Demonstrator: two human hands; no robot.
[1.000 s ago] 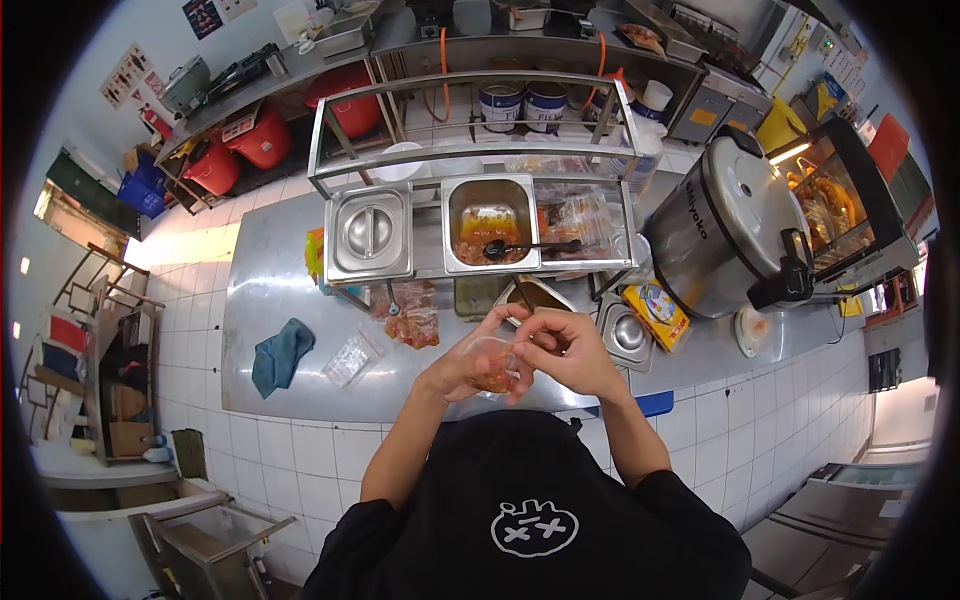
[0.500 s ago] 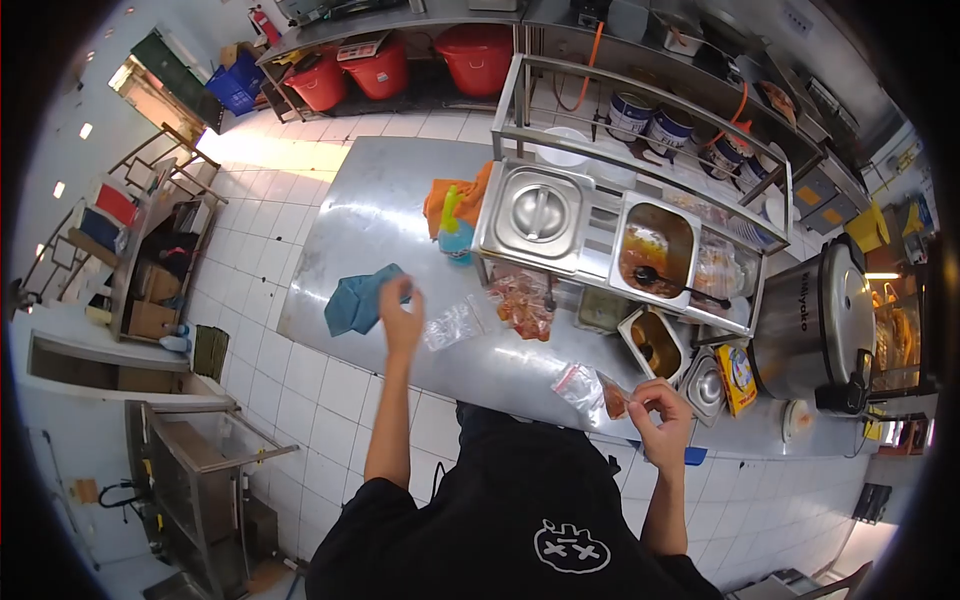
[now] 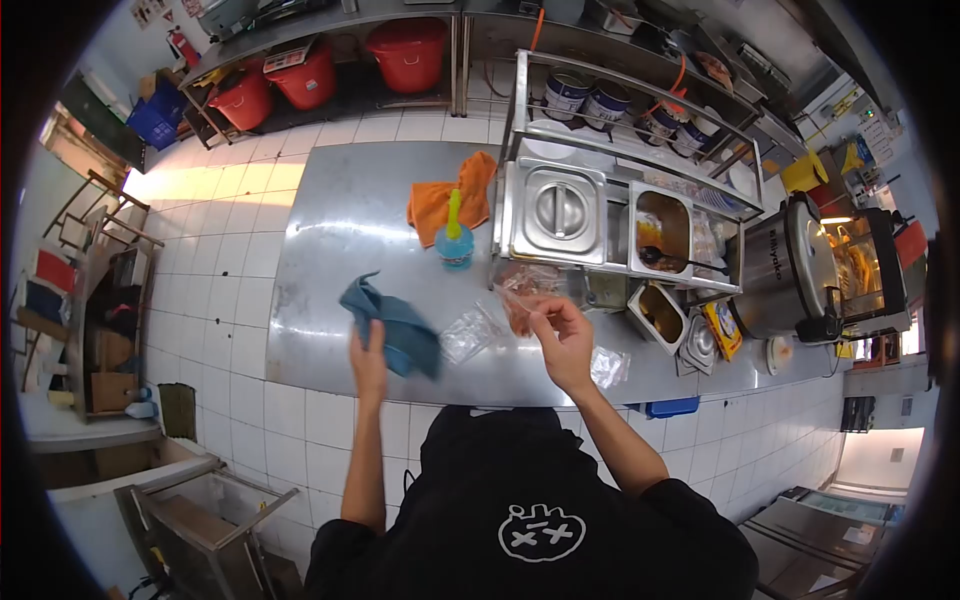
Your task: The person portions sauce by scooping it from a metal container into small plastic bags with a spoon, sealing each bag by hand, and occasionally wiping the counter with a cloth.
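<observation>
My left hand (image 3: pixel 368 365) grips a blue-green cloth (image 3: pixel 398 330), lifted and blurred by motion over the steel table (image 3: pixel 340 215). Thumb and fingers of my right hand (image 3: pixel 564 345) pinch a small clear plastic bag (image 3: pixel 512 300); its contents are hard to make out against what lies behind. Just beyond it sits a larger bag of reddish food pieces (image 3: pixel 538 278). Flat clear bags (image 3: pixel 468 335) lie between my hands, and more clear plastic (image 3: pixel 610 366) is to the right of my right wrist.
A spray bottle (image 3: pixel 455 248) and an orange cloth (image 3: pixel 435 212) stand farther back. On the right, a metal rack holds a lidded steel pan (image 3: pixel 557 213) and an open pan with a black ladle (image 3: pixel 655 255). A large rice cooker (image 3: pixel 775 265) stands beyond.
My left hand has picked up the blue-green cloth. My right hand has moved left with its small bag, toward the larger food bag. The camera view has shifted.
</observation>
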